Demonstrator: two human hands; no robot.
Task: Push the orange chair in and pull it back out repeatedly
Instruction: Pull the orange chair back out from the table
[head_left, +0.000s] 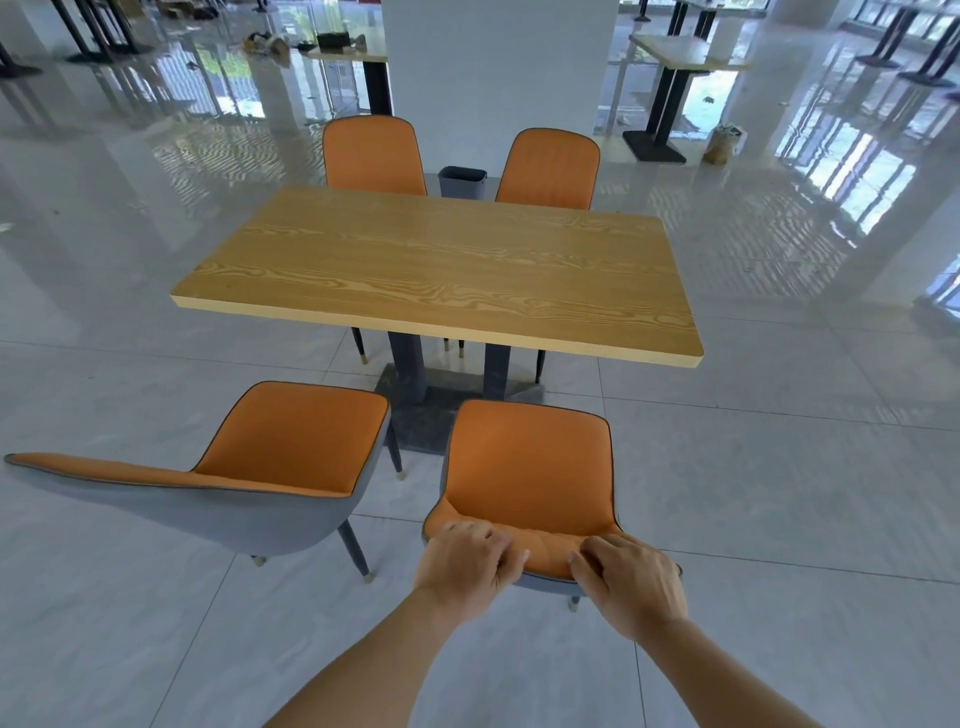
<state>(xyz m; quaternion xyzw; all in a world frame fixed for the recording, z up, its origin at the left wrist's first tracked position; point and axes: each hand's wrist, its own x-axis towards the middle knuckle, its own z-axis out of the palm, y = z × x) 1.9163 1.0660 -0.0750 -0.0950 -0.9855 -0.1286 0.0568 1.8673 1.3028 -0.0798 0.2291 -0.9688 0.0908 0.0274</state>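
Glossy tiled floor (779, 493) all round, w/ the wooden desk (441, 270) standing in the middle. The orange chair (530, 462) stood on the desk's near side, right-hand spot, its seat clear of the desk's near edge and its backrest toward the person. A 2nd chair (291, 441) just left of it sat askew. Both hands were on the backrest's top edge: left hand (467, 561) gripping the left part, right hand (631, 582) gripping the right, fingers curled over the padding. The chair lay straight ahead of both hands, equally near each, front-to-back axis pointing at the desk. So I'd say the next shove needed to go straight fwd, evenly from both sides.
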